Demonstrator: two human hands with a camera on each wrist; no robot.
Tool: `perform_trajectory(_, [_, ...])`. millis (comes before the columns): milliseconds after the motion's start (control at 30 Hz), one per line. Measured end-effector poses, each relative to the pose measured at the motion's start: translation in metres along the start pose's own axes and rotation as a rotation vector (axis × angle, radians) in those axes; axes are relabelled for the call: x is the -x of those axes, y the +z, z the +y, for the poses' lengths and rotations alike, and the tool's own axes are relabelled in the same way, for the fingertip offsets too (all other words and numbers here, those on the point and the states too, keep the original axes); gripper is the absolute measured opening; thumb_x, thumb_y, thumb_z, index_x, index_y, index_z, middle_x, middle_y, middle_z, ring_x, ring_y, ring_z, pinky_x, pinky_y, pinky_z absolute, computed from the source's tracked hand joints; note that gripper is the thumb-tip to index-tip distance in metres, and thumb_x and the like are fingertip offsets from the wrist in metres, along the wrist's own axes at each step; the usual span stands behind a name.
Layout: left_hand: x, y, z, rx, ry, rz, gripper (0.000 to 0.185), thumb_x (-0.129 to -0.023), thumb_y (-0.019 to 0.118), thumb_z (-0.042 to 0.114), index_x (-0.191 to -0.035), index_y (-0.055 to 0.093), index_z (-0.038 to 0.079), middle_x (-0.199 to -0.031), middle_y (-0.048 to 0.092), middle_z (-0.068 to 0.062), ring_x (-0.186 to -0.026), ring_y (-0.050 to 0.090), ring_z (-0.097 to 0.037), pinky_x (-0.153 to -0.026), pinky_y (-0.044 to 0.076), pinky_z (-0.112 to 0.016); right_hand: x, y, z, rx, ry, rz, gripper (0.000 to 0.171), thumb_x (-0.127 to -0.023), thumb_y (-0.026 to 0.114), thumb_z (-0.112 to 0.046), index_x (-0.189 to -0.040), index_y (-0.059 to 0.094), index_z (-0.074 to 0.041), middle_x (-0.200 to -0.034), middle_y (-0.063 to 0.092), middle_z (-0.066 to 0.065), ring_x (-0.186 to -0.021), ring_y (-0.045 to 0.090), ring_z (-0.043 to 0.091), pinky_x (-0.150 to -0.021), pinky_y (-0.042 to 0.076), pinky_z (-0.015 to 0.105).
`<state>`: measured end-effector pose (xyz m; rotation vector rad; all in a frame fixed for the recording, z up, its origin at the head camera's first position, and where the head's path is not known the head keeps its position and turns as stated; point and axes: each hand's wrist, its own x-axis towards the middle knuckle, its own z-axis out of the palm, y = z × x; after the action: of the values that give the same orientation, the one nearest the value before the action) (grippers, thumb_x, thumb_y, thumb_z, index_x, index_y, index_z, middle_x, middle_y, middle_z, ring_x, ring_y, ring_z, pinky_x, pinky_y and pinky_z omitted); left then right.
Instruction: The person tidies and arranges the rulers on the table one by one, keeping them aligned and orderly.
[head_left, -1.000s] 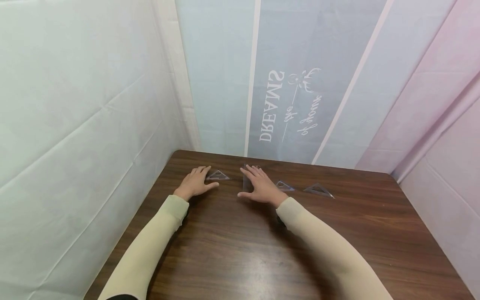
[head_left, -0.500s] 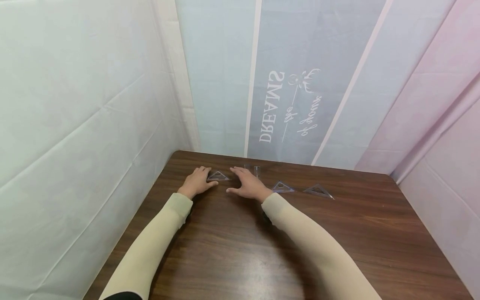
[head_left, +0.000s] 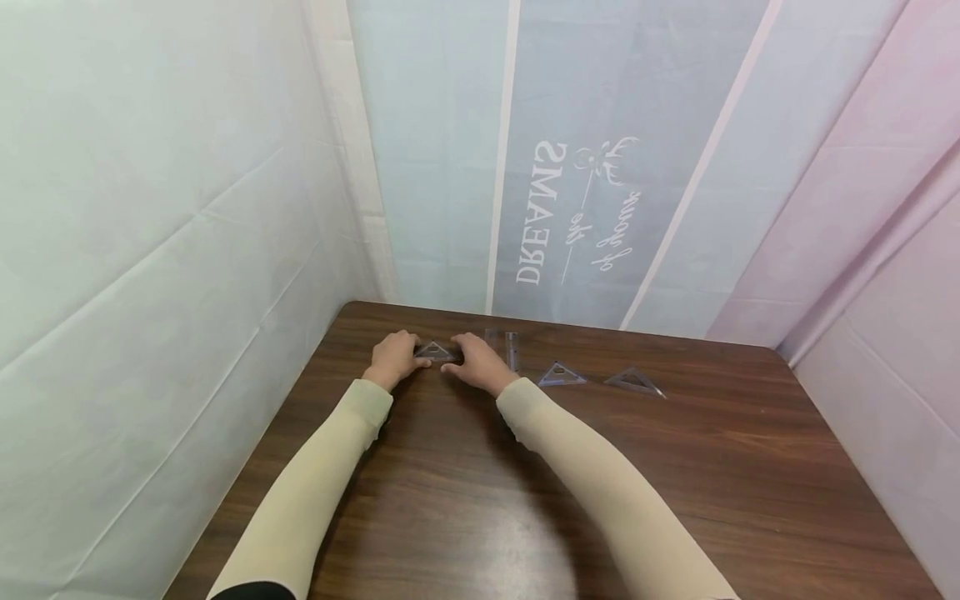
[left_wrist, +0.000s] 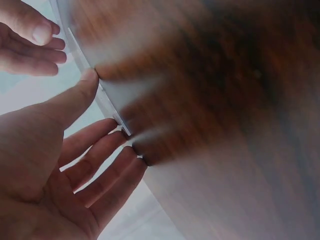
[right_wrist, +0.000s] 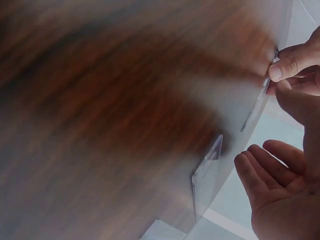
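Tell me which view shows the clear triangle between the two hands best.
The head view: the triangle lies flat on the table, its whole outline visible between the left hand and the right hand. Both wrist views show only a blurred edge at the fingertips.

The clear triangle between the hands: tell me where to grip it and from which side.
The clear triangle ruler lies flat on the wooden table, so there is probably no gap underneath. Best pinch its thin outer edges from both sides, where the left hand and right hand already flank it, then tip one edge up.
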<state>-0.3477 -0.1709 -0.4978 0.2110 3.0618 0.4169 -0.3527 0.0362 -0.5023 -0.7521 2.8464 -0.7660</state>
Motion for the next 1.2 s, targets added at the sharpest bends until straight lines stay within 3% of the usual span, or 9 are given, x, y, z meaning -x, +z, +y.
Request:
perform_trajectory(333, [-0.002, 0.004, 0.004, 0.025, -0.031, 0.045, 0.040, -0.095, 0.082, 0.037, -0.118, 0.078, 0.005, -0.113, 0.076, -0.017, -0.094, 0.071, -0.032, -0.078, 0.059, -0.048, -0.007, 0.011, -0.012, 0.137, 0.096, 0.008, 0.045, -0.104, 0.075, -0.029, -0.136, 0.069, 0.002, -0.127, 0.063, 0.014, -0.115, 0.063, 0.027, -0.098, 0.055, 0.041])
perform_trajectory(600, [0.000, 0.003, 0.010, -0.008, -0.055, 0.060, 0.036, -0.096, 0.082, 0.034, -0.115, 0.077, 0.004, -0.115, 0.076, -0.020, -0.101, 0.073, -0.038, -0.081, 0.061, -0.052, -0.009, 0.008, -0.022, 0.137, 0.131, 0.034, 0.033, -0.101, 0.078, -0.025, -0.122, 0.075, 0.000, -0.115, 0.064, 0.011, -0.099, 0.064, 0.024, -0.087, 0.056, 0.039])
perform_trajectory(1200, [0.001, 0.002, 0.020, -0.014, -0.071, 0.068, 0.030, -0.094, 0.085, 0.031, -0.100, 0.078, 0.003, -0.103, 0.077, -0.022, -0.091, 0.075, -0.040, -0.077, 0.061, -0.052, -0.006, 0.014, -0.017, 0.114, 0.116, 0.072, 0.030, -0.100, 0.079, -0.024, -0.121, 0.078, -0.002, -0.112, 0.065, 0.009, -0.104, 0.066, 0.025, -0.092, 0.057, 0.041])
